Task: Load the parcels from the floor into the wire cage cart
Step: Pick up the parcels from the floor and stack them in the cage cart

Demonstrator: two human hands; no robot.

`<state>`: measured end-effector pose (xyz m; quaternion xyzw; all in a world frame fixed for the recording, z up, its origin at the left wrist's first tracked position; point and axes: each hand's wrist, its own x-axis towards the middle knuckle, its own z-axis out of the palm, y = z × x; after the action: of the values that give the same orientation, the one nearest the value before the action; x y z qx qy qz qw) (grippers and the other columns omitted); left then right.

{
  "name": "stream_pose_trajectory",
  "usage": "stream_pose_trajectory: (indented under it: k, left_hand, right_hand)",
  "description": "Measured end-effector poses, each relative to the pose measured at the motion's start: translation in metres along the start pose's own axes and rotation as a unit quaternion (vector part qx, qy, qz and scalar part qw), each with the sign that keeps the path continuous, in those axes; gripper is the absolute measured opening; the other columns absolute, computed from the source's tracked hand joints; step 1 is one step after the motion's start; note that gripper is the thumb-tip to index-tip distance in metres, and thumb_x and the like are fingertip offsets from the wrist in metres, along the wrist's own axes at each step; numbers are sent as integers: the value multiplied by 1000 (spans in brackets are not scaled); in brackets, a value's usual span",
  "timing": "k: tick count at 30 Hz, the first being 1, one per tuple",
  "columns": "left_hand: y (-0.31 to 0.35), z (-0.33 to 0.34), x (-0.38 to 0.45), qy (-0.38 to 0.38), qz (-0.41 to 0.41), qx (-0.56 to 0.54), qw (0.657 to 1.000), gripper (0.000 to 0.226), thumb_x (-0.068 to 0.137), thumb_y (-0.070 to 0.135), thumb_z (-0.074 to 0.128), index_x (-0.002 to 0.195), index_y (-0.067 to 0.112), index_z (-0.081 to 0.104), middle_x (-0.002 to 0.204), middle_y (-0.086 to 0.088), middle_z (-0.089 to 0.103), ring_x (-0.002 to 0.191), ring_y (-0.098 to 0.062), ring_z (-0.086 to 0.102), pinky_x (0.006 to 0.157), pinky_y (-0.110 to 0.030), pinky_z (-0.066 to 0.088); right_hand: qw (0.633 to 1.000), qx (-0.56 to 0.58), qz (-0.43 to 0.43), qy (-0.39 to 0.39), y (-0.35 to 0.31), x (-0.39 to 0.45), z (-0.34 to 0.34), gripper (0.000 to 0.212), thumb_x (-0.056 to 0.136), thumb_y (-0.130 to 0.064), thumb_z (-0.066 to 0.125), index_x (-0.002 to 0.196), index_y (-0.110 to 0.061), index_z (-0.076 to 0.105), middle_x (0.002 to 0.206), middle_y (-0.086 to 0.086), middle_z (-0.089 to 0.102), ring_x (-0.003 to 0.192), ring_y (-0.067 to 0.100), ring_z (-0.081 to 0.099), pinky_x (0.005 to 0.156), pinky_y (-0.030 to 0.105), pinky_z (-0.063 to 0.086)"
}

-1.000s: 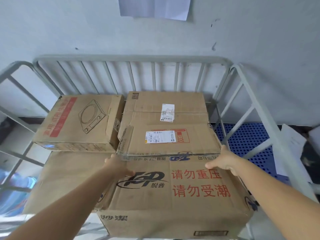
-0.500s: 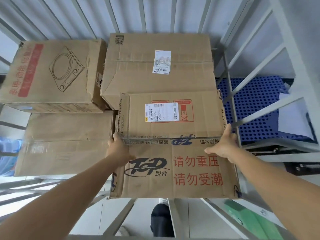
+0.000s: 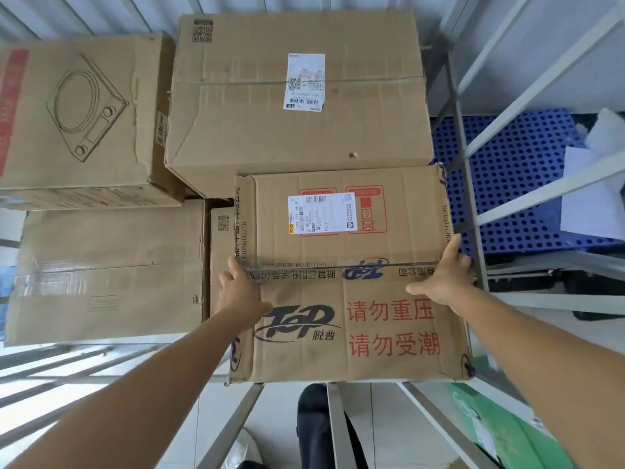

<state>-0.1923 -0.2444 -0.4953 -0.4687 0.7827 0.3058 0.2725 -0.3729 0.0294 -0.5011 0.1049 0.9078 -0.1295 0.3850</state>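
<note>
Cardboard fills most of the grey wire cage cart (image 3: 470, 198), and over the last second the view has swung from the wall and the cart's top rail down into the load. The brown cardboard parcel printed with a dark "TOP" logo and red characters (image 3: 341, 275) sits at centre frame and has gone lower among the others. Its far edge now lies just beside the large labelled brown carton (image 3: 297, 93) at upper centre, and its right side is close against the cart's bars. Two more brown cartons, one with a line drawing of a cooker (image 3: 77, 116) at upper left and a plain taped one (image 3: 108, 269) at middle left, have kept their places. The left hand (image 3: 238, 289) stays flat on the parcel's left edge. The right hand (image 3: 443, 275) presses its right edge, fingers straight and thumb spread; neither is curled round it. I judge that this parcel is about seated and the hands can soon let go. A green package (image 3: 487, 424) at lower right, outside the bars, may be next.
</note>
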Motion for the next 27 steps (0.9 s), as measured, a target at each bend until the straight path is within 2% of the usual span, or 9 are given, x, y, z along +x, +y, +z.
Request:
stream_pose_trajectory:
  k: [4,8,13,18,22,27]
  left_hand:
    - [5,3,-1,11,-13,34,999,121,73,16,82,150,11,-12,146,-16,20,124,-38,44,98,-45,44]
    - [14,-4,-9,15,7,87,996,118,76,21,79,151,8,-11,149,-15,14,132,-36,35,105,-43,38]
    - [36,-24,-28,54,144,204,967,105,79,37,75,152,13,3,155,-9,14,143,-30,20,116,-42,25]
    - [65,-52,-58,78,260,272,923,93,85,45,64,152,15,7,157,-6,18,147,-24,12,119,-41,14]
    - [86,-77,-91,94,338,287,891,90,87,48,60,153,14,9,158,-4,19,147,-22,13,120,-40,12]
    - [102,-105,-143,114,444,277,845,86,87,47,61,153,17,13,157,-1,22,146,-20,17,119,-38,14]
  right_hand:
    - [1000,-18,1,-8,-2,-1,-2,142,70,-25,87,147,-28,-32,158,9,0,143,37,22,112,50,31]
    - [998,-55,-17,-8,-9,-12,-7,132,76,-25,82,150,-21,-27,161,9,-11,147,37,9,114,50,24]
    - [977,-177,-121,6,-20,-41,-17,121,80,-41,75,153,-14,-17,161,8,-19,150,29,-9,119,49,10]
    - [951,-220,-218,27,-36,-88,-41,114,83,-46,70,154,-17,-13,163,5,-13,150,27,-9,120,46,5]
    - [949,-201,-233,68,-44,-137,-59,110,84,-47,68,155,-16,-11,163,5,-10,150,26,-6,120,46,5]
    - [951,-162,-213,154,-39,-208,-78,103,85,-47,68,155,-13,1,162,4,3,150,26,0,120,44,8]
